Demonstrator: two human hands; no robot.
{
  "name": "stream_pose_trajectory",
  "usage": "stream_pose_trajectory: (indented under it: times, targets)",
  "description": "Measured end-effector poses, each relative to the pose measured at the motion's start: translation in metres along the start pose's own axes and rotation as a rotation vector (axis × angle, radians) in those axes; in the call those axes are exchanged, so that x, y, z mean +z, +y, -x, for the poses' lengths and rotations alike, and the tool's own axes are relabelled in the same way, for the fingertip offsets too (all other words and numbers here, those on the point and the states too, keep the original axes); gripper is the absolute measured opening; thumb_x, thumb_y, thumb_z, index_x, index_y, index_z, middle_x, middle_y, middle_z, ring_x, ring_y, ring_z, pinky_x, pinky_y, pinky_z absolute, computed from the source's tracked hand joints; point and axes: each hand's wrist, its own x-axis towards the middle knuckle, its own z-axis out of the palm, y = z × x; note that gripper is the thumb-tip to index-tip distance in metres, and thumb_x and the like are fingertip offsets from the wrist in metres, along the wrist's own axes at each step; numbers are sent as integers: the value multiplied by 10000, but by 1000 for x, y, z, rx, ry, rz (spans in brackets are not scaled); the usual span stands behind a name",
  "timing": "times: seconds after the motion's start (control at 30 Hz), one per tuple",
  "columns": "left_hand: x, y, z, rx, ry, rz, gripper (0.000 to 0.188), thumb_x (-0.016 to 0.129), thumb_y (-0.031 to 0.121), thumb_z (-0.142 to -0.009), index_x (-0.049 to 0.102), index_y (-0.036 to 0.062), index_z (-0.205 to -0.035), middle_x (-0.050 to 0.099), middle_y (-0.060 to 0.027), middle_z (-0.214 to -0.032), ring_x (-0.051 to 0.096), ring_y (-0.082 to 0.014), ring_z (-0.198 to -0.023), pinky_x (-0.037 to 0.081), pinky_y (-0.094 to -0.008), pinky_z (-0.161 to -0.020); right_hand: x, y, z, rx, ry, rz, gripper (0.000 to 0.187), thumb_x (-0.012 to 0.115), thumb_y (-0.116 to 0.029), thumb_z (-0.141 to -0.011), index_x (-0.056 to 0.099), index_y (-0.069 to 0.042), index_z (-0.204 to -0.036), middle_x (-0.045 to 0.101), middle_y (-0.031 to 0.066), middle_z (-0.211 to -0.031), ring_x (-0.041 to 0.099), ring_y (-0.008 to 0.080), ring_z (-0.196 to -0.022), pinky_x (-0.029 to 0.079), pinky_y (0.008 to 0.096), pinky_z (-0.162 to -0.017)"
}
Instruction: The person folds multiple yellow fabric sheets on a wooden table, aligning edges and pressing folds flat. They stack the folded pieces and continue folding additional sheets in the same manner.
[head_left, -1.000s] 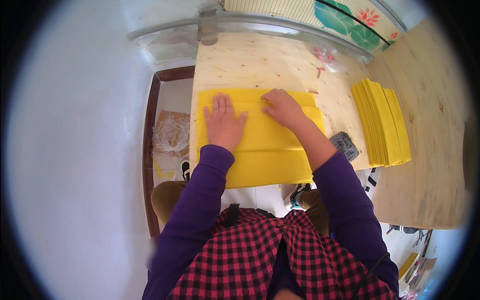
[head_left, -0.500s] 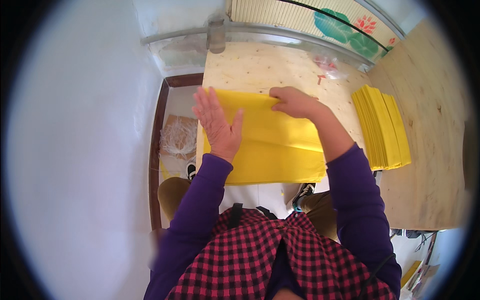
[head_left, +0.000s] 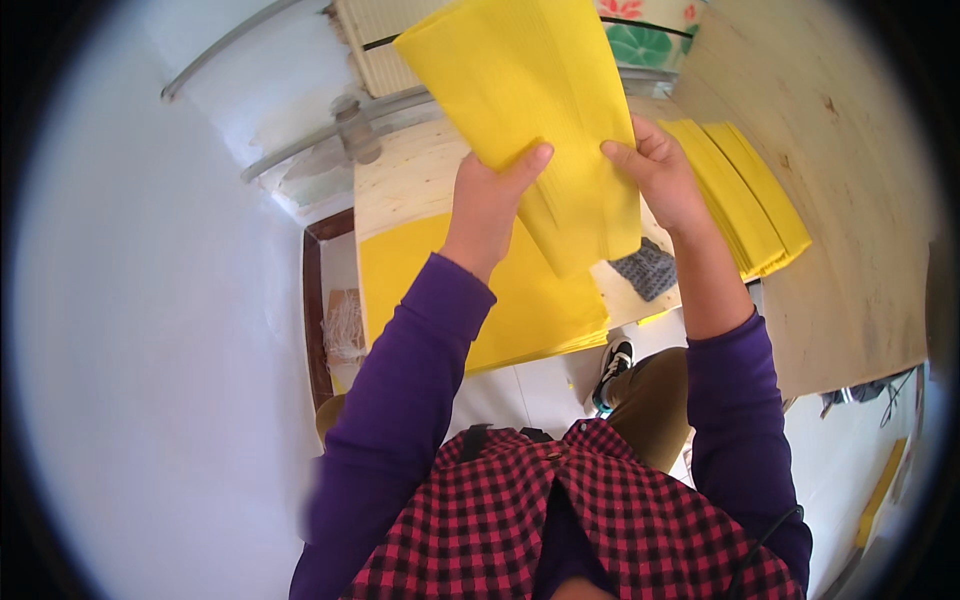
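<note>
Between both hands I hold up a folded yellow fabric piece point(head_left: 540, 110), raised and tilted above the table. My left hand point(head_left: 490, 200) grips its left edge, thumb on the near face. On its right edge my right hand point(head_left: 658, 172) is closed, again with the thumb in front; the other fingers go behind the fabric and are partly hidden. Below, a flat stack of yellow fabric sheets point(head_left: 430, 280) lies at the table's near left edge, partly covered by my hands and the raised piece.
Folded yellow pieces point(head_left: 735, 200) stand in a row at the right of the wooden table point(head_left: 410, 165). A dark grey patterned cloth point(head_left: 647, 270) lies near the front edge. A clear bottle point(head_left: 355, 130) stands at the far left corner. A white wall point(head_left: 180, 330) rises on the left.
The folded yellow piece has come up off the stack area into both hands. My left hand, flat and spread before, now grips it. The grey cloth has come into sight.
</note>
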Motion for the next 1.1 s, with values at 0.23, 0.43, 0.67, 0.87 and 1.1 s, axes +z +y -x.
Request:
stream_pose_trajectory:
  times: [0.23, 0.43, 0.67, 0.87, 1.1]
  targets:
    - [59, -32, -66, 12, -168, -75, 288, 697, 129, -880, 625, -16, -1117, 672, -72, -1049, 635, -144, -916, 512, -294, -804, -72, 0, -4, -95, 189, 61, 247, 611, -53, -923, 629, -20, -1167, 693, 21, -1033, 624, 71, -901, 497, 236, -803]
    - [82, -87, -116, -36, -244, -93, 285, 700, 111, -873, 631, -5, -1124, 678, -80, -1053, 646, -145, -912, 523, -299, -785, -132, 26, -12, -86, 297, 101, 239, 622, -41, -914, 634, -6, -1150, 694, 34, -1027, 624, 76, -913, 499, 242, -809]
    - [72, -173, -132, -283, -277, -167, 291, 712, 99, -854, 638, -9, -1114, 680, -62, -1048, 640, -141, -920, 505, -281, -816, -183, 104, 1, 157, 357, 64, 242, 626, -42, -909, 640, 0, -1147, 689, 43, -1061, 621, 106, -937, 488, 265, -854]
    - [63, -211, -128, -401, -275, -222, 338, 712, 96, -860, 615, -5, -1168, 664, -57, -1120, 613, -137, -1004, 470, -291, -897, -203, 137, 18, 248, 296, 31, 201, 620, -38, -916, 659, 17, -1105, 695, 39, -1027, 616, 94, -903, 495, 257, -824]
    - [72, -203, -141, -351, -283, -209, 322, 700, 109, -873, 622, -5, -1165, 669, -54, -1111, 612, -141, -1005, 470, -291, -898, -208, 127, 11, 215, 314, 33, 195, 620, -32, -915, 665, 7, -1101, 697, 48, -1036, 619, 82, -889, 499, 246, -806]
